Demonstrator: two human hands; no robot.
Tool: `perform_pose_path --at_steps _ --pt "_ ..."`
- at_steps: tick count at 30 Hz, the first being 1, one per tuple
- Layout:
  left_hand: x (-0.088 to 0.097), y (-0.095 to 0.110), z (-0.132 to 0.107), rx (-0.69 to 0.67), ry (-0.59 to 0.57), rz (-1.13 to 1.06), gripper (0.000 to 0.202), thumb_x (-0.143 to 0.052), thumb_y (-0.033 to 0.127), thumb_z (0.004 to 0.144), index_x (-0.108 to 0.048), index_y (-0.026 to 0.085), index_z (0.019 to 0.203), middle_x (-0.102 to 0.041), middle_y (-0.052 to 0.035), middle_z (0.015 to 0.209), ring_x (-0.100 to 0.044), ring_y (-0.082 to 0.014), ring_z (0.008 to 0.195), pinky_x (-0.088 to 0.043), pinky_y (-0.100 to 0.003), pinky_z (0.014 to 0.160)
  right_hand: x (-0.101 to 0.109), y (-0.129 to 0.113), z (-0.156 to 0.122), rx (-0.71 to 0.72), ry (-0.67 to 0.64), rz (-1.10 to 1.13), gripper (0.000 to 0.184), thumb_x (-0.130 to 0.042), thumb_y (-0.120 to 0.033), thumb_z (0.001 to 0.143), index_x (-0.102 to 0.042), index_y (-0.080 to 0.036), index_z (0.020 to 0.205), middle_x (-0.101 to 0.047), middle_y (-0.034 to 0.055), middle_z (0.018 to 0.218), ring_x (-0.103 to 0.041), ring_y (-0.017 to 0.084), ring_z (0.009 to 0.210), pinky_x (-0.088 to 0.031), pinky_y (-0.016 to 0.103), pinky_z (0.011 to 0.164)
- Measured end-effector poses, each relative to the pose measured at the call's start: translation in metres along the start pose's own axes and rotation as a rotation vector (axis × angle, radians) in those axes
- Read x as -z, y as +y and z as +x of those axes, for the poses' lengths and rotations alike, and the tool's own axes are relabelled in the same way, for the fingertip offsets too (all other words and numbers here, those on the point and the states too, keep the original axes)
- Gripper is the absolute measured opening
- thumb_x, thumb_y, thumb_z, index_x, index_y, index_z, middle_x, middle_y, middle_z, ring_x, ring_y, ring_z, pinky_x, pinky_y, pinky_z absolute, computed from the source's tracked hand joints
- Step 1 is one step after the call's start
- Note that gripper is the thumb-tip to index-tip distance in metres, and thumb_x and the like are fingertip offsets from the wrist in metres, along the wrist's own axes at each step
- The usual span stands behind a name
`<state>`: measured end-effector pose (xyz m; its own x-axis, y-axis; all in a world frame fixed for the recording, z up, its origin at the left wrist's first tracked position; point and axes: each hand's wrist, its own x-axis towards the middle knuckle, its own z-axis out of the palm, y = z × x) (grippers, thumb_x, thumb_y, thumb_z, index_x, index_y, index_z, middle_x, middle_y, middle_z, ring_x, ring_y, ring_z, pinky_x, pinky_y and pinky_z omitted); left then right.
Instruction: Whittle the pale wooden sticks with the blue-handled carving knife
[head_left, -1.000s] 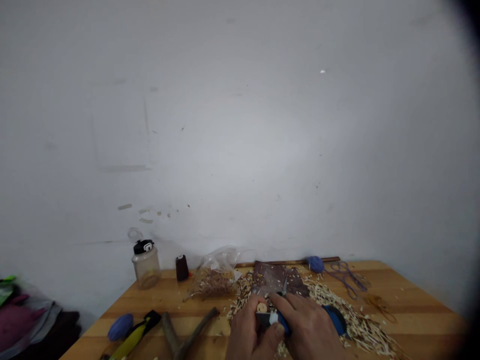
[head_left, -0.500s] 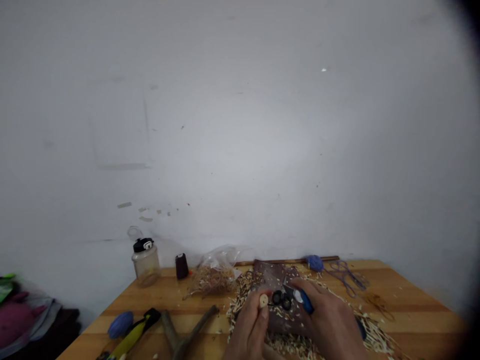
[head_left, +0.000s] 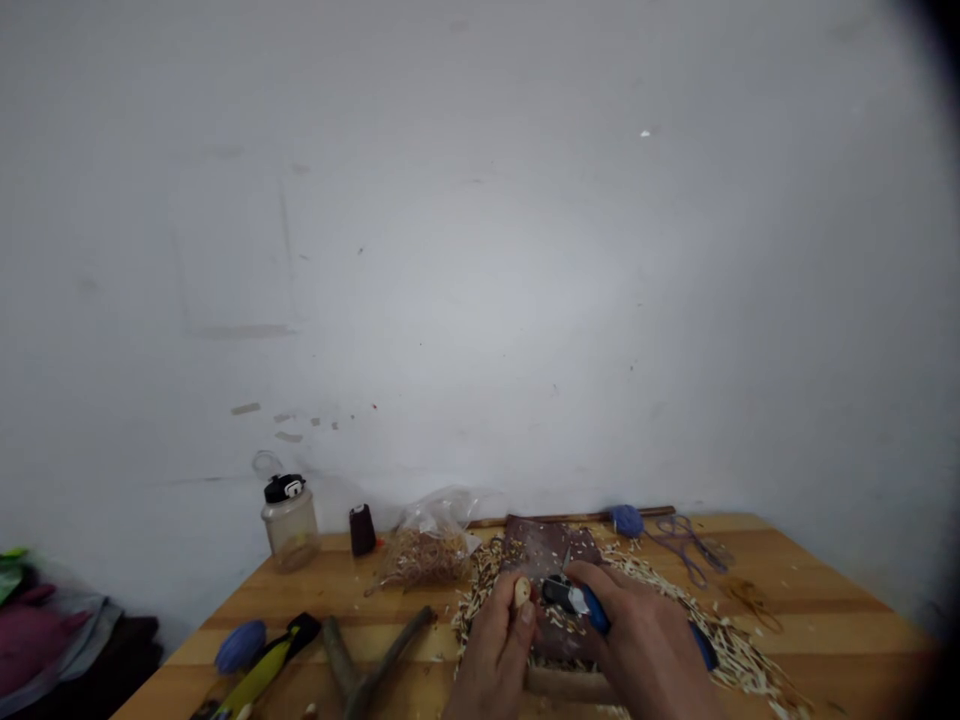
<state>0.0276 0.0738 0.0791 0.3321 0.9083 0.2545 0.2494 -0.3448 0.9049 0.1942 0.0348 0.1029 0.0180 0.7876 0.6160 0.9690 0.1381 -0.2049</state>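
**Q:** State of the left hand (head_left: 491, 648)?

**A:** Fingers closed, gripping a small pale wooden piece (head_left: 522, 592) at the hand's 12 o'clock.

**Q:** State of the right hand (head_left: 645, 640)?

**A:** Fingers closed around a blue-handled knife (head_left: 596, 610), its black-and-silver end pointing toward 9 o'clock, just beside the wooden piece.

**Q:** Surroundings?

**A:** Both hands sit over a dark brown sheet (head_left: 547, 548) on the tabletop (head_left: 825, 620), with wood shavings (head_left: 731, 660) spread around it. At 10 o'clock from the hands lie a plastic bag (head_left: 424, 558) and a dark thread spool (head_left: 362, 530).
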Motion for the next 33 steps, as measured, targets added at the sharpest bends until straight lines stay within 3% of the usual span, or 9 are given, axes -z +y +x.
perform_pose_path --at_steps 3,8,15,33 --pt "0.002 0.005 0.002 -0.085 -0.052 0.023 0.043 -0.031 0.055 0.089 -0.055 0.021 0.097 -0.059 -0.0025 0.084 -0.052 -0.0171 0.08 -0.041 -0.026 0.072 0.0 -0.002 -0.001 -0.011 0.002 0.011 0.032 -0.056 -0.014 0.073 -0.063 -0.031 0.098 -0.069 -0.0023 0.085 -0.065 0.016 0.069 -0.043 0.023 0.06" --pt "0.003 0.004 0.002 -0.098 -0.037 0.018 0.038 -0.033 0.05 0.091 -0.052 0.021 0.106 -0.059 -0.0029 0.089 -0.051 -0.0171 0.084 -0.039 -0.027 0.076 -0.004 -0.002 -0.002 -0.013 -0.008 -0.01 0.04 -0.056 -0.008 0.069 -0.063 -0.032 0.1 -0.068 -0.0021 0.083 -0.064 0.016 0.072 -0.042 0.023 0.063" --pt "0.003 0.001 0.005 -0.129 -0.067 -0.02 0.036 -0.034 0.051 0.09 -0.051 0.02 0.095 -0.053 -0.0008 0.082 -0.049 -0.0158 0.079 -0.039 -0.026 0.073 -0.011 0.001 -0.003 0.007 -0.021 -0.024 0.047 -0.052 -0.004 0.067 -0.062 -0.032 0.103 -0.068 -0.0008 0.083 -0.064 0.016 0.074 -0.043 0.023 0.066" --pt "0.003 0.005 0.004 -0.107 -0.031 -0.016 0.038 -0.033 0.054 0.089 -0.051 0.021 0.092 -0.051 0.0001 0.079 -0.048 -0.0154 0.076 -0.037 -0.025 0.071 -0.009 0.001 -0.002 0.022 -0.053 -0.074 0.049 -0.048 -0.002 0.067 -0.062 -0.031 0.104 -0.068 0.0007 0.085 -0.064 0.017 0.074 -0.044 0.024 0.066"
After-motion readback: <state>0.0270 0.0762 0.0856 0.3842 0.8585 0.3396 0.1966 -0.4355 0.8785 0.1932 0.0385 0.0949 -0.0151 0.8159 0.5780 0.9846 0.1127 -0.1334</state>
